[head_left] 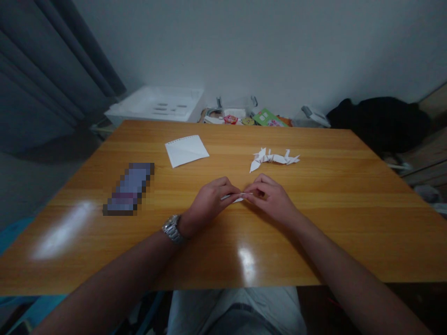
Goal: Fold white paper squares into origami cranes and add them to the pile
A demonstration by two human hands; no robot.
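Observation:
My left hand and my right hand meet at the middle of the wooden table. Between their fingertips, both pinch a narrow strip of folded white paper, mostly hidden by my fingers. Beyond my right hand lies a white folded origami figure with several pointed tips. A square of white notepaper rests farther left, above my left hand. A metal wristwatch circles my left wrist.
A pixelated, unreadable object lies on the table left of my hands. Behind the far table edge stand a white plastic box, a transparent container, a green booklet and a black cloth heap.

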